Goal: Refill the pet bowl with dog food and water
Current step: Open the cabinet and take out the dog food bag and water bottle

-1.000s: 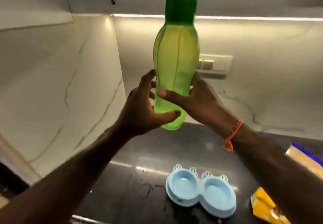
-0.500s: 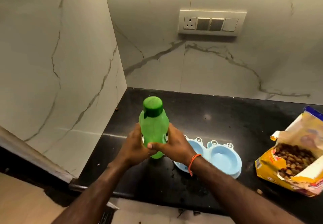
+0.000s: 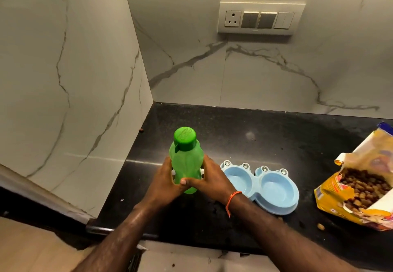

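A black speckled worktop [image 3: 265,135] fills a corner formed by two pale marble-look walls with grey veins: the left wall [image 3: 63,69] and the back wall [image 3: 265,74]. A white switch plate [image 3: 260,17] sits high on the back wall, with one socket at its left and rocker switches to its right. A bright glare streak lies across the worktop near the corner. Below the worktop's front edge shows pale flooring [image 3: 32,248].
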Demonstrator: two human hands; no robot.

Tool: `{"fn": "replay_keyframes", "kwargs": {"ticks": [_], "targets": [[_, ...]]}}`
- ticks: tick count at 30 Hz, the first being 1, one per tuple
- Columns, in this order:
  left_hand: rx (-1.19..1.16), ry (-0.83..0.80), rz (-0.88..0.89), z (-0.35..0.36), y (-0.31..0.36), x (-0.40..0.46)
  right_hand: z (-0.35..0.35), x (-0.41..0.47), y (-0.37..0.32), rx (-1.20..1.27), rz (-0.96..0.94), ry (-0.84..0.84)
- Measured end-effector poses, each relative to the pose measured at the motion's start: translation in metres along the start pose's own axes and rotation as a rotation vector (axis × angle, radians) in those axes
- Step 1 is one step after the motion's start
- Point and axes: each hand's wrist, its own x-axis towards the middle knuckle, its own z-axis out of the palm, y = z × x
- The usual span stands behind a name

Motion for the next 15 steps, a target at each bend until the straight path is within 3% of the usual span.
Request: {"fn": "replay_keyframes", "kwargs": {"ticks": [7, 15], "targets": [[-0.018, 0.058, 0.175, -0.01, 0.029, 0.006, -0.033, -0.004, -0.019, 0.016, -0.072, 0.033], [-0.016, 0.384, 0.511, -0.031, 0.126, 0.011, -0.102, -0.031, -0.052, 0.129, -0.201, 0.242]]}}
